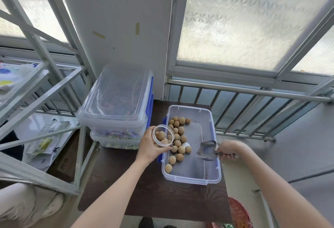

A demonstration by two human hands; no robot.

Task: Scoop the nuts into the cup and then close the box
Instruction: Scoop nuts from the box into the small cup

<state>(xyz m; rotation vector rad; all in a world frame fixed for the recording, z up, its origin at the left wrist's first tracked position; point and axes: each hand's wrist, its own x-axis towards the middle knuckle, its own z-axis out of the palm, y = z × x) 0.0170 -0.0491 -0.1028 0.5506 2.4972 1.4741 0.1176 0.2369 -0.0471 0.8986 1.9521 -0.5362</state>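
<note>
An open clear plastic box [213,177] with blue clips sits on the dark table [144,191]. Several brown nuts [178,142] lie along its left half, with a small white item among them. My left hand [151,148] holds a clear round cup [163,135] tilted over the box's left edge; a few nuts are inside it. My right hand [230,150] grips the handle of a metal scoop [207,149]. The scoop's bowl sits inside the box on the right and looks empty. No lid for this box is visible.
Two stacked clear lidded bins [117,101] stand at the table's back left. A metal shelf frame [45,101] with packets is on the left. A railing [253,92] and frosted windows lie behind. A red basket [238,213] sits low at the right.
</note>
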